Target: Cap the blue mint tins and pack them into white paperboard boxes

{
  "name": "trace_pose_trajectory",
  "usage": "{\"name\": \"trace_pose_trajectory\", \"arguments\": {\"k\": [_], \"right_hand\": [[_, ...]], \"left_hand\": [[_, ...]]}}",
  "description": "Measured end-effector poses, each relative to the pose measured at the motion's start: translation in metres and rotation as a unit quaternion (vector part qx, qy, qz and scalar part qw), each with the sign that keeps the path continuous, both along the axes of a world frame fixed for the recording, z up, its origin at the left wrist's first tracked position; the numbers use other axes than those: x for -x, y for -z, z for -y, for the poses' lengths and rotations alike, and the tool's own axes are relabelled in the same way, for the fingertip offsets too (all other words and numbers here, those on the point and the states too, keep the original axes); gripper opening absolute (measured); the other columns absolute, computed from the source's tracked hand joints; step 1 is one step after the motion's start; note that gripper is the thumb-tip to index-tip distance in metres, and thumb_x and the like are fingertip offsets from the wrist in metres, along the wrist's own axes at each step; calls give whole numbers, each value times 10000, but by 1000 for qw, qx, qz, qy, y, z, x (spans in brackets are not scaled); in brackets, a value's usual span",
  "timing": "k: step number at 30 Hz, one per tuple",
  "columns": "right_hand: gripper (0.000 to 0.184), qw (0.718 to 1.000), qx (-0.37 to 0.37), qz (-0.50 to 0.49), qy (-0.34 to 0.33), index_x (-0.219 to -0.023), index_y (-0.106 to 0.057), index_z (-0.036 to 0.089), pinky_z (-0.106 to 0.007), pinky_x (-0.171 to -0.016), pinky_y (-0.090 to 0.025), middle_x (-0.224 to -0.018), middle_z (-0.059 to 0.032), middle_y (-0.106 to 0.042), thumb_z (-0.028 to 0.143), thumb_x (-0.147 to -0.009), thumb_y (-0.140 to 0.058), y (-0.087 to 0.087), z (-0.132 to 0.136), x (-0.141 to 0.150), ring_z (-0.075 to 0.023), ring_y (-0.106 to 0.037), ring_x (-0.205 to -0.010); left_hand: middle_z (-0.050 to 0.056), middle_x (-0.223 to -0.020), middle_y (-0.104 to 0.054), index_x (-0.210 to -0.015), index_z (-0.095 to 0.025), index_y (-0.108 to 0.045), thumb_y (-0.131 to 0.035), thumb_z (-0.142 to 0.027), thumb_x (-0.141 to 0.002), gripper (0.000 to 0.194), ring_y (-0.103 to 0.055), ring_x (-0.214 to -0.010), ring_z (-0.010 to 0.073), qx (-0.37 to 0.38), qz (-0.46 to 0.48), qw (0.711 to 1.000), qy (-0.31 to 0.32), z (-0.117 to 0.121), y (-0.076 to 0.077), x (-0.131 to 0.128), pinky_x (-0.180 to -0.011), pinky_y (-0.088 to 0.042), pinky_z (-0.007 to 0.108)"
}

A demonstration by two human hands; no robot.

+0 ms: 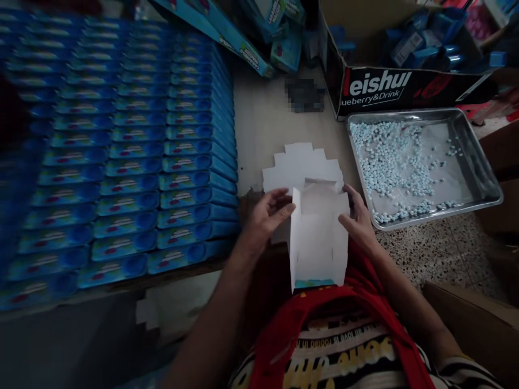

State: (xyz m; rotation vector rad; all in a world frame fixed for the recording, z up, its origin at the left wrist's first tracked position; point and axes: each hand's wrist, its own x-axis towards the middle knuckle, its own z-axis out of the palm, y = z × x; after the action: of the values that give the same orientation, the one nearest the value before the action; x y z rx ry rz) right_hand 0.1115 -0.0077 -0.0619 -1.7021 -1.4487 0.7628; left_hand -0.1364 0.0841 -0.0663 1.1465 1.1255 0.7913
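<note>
A partly folded carton (318,232), white inside with a strip of blue print at its near end, is held close to my body with its side walls raised. My left hand (273,213) is at its left wall, the thumb on the wall's top edge and the fingers behind it. On the other side, my right hand (359,219) grips the right wall, with the thumb on the inner face. Just beyond lies a flat white carton blank (302,162) with stepped edges, partly covered by the folded one.
Rows of small blue packs (186,178) fill the table's left side. A metal tray (425,216) of pale blue pellets sits at right, below a black printed box (405,89) holding blue items. Printed blue cartons (284,51) lie at the back, near a blurred dark object (305,95).
</note>
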Motion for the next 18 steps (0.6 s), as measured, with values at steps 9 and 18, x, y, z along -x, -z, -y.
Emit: {"name": "trace_pose_trajectory", "arguments": {"k": [9,18], "right_hand": [[484,996,1,74,-44,-1273,-702,216,-488,-1089,-491,-1193,-93,-694,227,-832,-502,-22,-1,9,-289,-605,-1186],[670,997,49,-52,-16,-1477,-421,245,-432,-917,-563,-1164,-76,-724,247,-830,-593,-23,-10,15,-235,-695,-985]], "left_hand": [[101,-1317,-586,-1210,-232,-650,-478,-350,-961,325,-557,-1336,297,-162,-80,983,46,27,3,-28,-1197,-433,498],[128,-1362,-605,-1088,-249,-505,-537,-373,-979,169,-584,-1320,294,-223,-98,970,3,31,0,-33,-1140,-483,497]]}}
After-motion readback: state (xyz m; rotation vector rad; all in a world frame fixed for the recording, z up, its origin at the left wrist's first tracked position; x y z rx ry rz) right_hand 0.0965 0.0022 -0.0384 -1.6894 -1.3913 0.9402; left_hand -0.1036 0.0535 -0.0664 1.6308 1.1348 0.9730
